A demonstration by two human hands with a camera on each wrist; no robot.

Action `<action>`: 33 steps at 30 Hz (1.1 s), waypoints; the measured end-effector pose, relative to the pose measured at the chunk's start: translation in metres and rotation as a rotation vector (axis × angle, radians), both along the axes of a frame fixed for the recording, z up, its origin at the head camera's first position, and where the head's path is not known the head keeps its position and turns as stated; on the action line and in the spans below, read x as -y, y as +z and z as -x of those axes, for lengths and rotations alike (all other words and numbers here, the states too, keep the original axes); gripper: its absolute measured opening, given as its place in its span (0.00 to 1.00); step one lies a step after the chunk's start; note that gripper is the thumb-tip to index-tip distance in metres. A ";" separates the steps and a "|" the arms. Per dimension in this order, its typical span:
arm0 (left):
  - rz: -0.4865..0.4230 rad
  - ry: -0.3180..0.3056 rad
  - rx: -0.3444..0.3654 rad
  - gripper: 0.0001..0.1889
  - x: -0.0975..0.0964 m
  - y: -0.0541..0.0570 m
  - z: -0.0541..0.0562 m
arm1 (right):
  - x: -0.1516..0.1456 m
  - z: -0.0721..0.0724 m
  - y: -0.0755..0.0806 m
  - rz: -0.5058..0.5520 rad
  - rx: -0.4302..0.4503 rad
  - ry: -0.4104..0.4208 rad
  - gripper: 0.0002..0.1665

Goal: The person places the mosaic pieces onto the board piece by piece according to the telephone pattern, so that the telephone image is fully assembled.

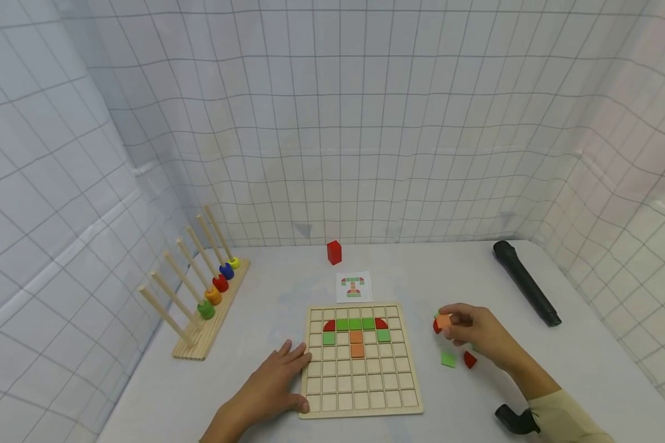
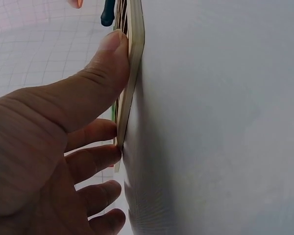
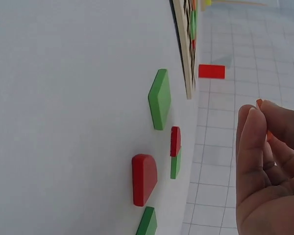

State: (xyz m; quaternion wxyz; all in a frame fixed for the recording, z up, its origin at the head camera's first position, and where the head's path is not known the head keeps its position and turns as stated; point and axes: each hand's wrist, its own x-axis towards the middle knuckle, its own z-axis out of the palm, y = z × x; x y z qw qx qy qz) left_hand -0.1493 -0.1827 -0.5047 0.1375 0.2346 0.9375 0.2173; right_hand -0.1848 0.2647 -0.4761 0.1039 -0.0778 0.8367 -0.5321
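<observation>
A wooden grid board (image 1: 361,403) lies on the table, with green, red and orange tiles set in its upper rows. My left hand (image 1: 274,384) rests along the board's left edge, fingers spread; in the left wrist view the thumb (image 2: 100,73) presses on the wooden edge. To the right of the board, my right hand (image 1: 479,332) pinches an orange square tile (image 1: 443,322) between thumb and fingertips, raised above the table. Beneath and around it lie a green square tile (image 1: 448,359), a red rounded tile (image 3: 144,180) and several others. A pattern card (image 1: 353,287) lies just beyond the board.
On the left stands a wooden peg rack (image 1: 191,351) with coloured rings. A red block (image 1: 334,252) is at the back. A black microphone-like stick (image 1: 526,283) lies at the far right, and a black curved object (image 1: 515,420) sits near the right sleeve. Grid-patterned cloth walls enclose the table.
</observation>
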 end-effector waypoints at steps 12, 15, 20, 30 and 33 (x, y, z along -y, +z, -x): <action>-0.022 0.021 0.022 0.49 0.001 0.004 0.000 | 0.021 -0.010 0.011 0.161 0.060 -0.044 0.29; -0.021 0.014 0.023 0.49 0.001 0.005 -0.001 | 0.029 -0.013 0.012 0.173 0.074 -0.015 0.28; -0.011 0.003 0.028 0.48 0.001 0.006 -0.003 | 0.046 -0.016 0.013 0.185 0.076 0.057 0.30; -0.010 0.007 0.044 0.47 -0.002 0.003 -0.001 | 0.088 -0.019 0.005 0.222 0.107 0.131 0.26; -0.002 0.013 0.048 0.47 -0.001 0.003 -0.001 | 0.101 -0.019 0.001 0.209 0.114 0.123 0.24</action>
